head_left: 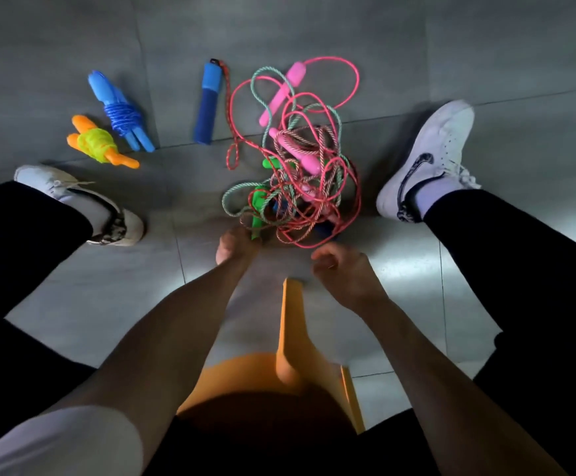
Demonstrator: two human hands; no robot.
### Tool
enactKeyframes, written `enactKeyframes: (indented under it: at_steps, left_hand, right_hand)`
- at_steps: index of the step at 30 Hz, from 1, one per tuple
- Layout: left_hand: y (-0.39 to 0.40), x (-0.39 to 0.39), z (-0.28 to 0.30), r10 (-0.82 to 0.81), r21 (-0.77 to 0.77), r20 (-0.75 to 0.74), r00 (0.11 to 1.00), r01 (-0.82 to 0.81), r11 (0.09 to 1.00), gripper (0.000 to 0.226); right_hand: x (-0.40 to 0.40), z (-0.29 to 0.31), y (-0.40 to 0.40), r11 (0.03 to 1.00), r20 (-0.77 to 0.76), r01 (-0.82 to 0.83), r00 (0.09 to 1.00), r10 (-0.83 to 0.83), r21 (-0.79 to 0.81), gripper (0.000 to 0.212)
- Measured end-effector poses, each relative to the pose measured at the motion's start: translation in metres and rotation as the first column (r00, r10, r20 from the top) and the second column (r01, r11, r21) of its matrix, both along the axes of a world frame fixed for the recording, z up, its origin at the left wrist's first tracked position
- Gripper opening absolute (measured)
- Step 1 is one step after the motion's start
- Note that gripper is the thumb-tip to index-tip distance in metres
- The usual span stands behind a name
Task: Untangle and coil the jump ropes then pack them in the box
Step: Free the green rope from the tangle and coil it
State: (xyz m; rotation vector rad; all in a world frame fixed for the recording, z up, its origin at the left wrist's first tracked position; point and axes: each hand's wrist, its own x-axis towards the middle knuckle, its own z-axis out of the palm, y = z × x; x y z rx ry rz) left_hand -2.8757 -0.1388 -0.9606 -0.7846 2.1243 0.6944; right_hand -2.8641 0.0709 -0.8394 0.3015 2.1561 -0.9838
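Grey tiled floor (314, 36), seen from our seat. Done: two ropes coiled, blue bundle (123, 113) and yellow-orange bundle (99, 146), lying far left. Left: tangle (297, 187) of pink, green, red-speckled ropes between our feet. Our left hand (233, 245) pinches green handle (255, 231) at tangle's near edge; right hand (341, 266) loosely curled, holding nothing. Orange box (293, 321) (apparently) by our knees, nothing packed yet.

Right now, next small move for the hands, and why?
Probably lift the green handle that the left hand grips, easing it clear of the tangled pile; its cord runs into the knot, and the right hand hovers free to hold strands back.
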Motion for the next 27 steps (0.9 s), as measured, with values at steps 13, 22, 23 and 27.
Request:
enactKeyframes:
  at_steps: [13, 22, 23, 27]
  left_hand:
    - [-0.062, -0.014, 0.132, -0.187, -0.062, -0.514, 0.837, 0.182, 0.981, 0.014]
    - [-0.122, 0.0, 0.27, -0.054, 0.084, -0.813, 0.58, 0.209, 0.974, 0.012]
    - [-0.128, 0.002, 0.275, 0.015, 0.138, -0.807, 0.59, 0.164, 0.977, 0.01]
    - [-0.144, 0.004, 0.286, 0.163, 0.236, -0.777, 0.609, 0.042, 0.971, 0.009]
  right_hand:
    - [-0.056, 0.02, -0.062, 0.997, -0.153, -0.08, 0.985, 0.079, 0.005, 0.012]
    - [-0.067, 0.074, -0.121, 0.886, -0.381, -0.46, 0.811, 0.445, 0.056, 0.032]
    - [-0.068, 0.077, -0.122, 0.88, -0.363, -0.471, 0.811, 0.459, 0.059, 0.018]
    - [-0.073, 0.099, -0.119, 0.909, -0.371, -0.416, 0.85, 0.375, -0.035, 0.029]
